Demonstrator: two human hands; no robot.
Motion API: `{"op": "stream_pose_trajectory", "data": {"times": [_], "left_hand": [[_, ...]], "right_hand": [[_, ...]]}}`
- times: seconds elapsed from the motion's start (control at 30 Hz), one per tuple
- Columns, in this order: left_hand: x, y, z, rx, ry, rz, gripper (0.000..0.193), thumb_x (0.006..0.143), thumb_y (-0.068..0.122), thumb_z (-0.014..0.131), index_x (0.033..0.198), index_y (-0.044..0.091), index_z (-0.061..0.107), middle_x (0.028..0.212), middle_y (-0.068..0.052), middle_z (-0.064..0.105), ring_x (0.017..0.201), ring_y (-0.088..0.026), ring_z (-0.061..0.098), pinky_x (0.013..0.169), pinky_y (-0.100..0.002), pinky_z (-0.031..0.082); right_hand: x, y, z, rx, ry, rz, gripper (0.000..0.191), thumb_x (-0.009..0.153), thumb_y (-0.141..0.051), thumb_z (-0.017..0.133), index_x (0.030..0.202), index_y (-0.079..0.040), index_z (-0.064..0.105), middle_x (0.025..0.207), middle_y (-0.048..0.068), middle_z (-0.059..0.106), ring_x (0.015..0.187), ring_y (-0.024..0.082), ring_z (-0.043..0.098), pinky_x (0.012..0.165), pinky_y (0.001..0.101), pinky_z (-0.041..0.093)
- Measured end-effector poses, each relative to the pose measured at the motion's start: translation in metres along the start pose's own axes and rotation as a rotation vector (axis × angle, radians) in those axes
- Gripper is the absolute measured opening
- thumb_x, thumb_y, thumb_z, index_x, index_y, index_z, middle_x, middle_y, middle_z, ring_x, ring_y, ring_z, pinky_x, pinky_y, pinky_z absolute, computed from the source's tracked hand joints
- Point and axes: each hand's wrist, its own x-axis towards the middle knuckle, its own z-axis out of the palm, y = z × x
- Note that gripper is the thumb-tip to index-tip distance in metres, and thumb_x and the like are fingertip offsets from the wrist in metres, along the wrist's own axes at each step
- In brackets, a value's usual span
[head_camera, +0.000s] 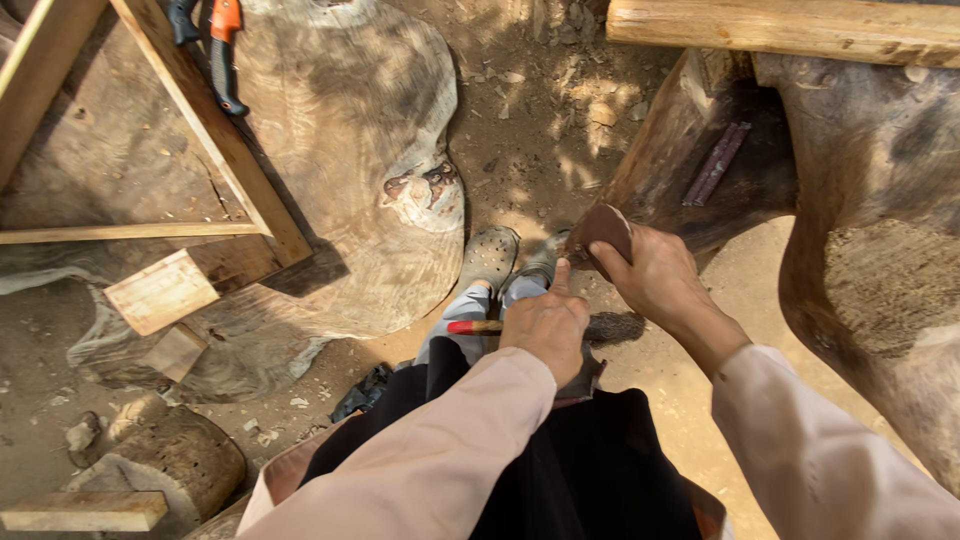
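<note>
Nearest, the left hand (546, 325) is clenched over a red-handled tool (472, 326) at the lap. Beyond, the right hand (650, 272) pinches a dark sanding sheet (602, 228), likely thin, floppy and gritty, best gripped along its edge, against the heavy carved timber (690, 160).

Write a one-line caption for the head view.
Seated person's right hand presses a brown pad on a dark carved wood piece; left hand rests on lap.

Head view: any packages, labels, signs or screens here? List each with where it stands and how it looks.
None in view: only bare wood, dirt ground and hand tools.
The left hand rests by a red-tipped tool.
The right hand presses a dark brown piece against a timber.
</note>
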Motion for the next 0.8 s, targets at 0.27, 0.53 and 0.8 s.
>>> {"op": "stream_pose_trajectory", "data": {"times": [0.27, 0.53, 0.8], "left_hand": [[0.009, -0.001, -0.004, 0.030, -0.085, -0.043, 0.031, 0.080, 0.005, 0.062, 0.108, 0.009, 0.075, 0.162, -0.026, 0.030, 0.102, -0.029, 0.073, 0.079, -0.040, 0.058], [0.022, -0.016, -0.002, 0.041, 0.030, -0.040, 0.037, 0.080, 0.009, 0.064, 0.116, 0.013, 0.073, 0.145, -0.023, 0.053, 0.108, -0.028, 0.071, 0.085, -0.039, 0.058], [0.025, -0.016, -0.004, 0.029, 0.026, -0.095, 0.033, 0.077, 0.010, 0.066, 0.108, 0.016, 0.074, 0.138, -0.017, 0.059, 0.108, -0.025, 0.071, 0.088, -0.041, 0.057]], "right_hand": [[0.034, 0.013, 0.016, -0.243, -0.097, 0.032, 0.045, 0.099, -0.046, 0.061, 0.106, -0.003, 0.072, 0.091, 0.024, 0.074, 0.091, 0.041, 0.073, 0.086, 0.0487, 0.057], [0.050, -0.015, 0.013, -0.365, -0.116, -0.043, 0.051, 0.101, -0.045, 0.058, 0.101, 0.004, 0.071, 0.095, 0.027, 0.073, 0.094, 0.042, 0.073, 0.087, 0.0488, 0.058], [0.056, -0.016, 0.011, -0.416, -0.141, -0.131, 0.047, 0.098, -0.043, 0.059, 0.106, 0.002, 0.069, 0.096, 0.027, 0.073, 0.096, 0.042, 0.072, 0.088, 0.0494, 0.057]]}}
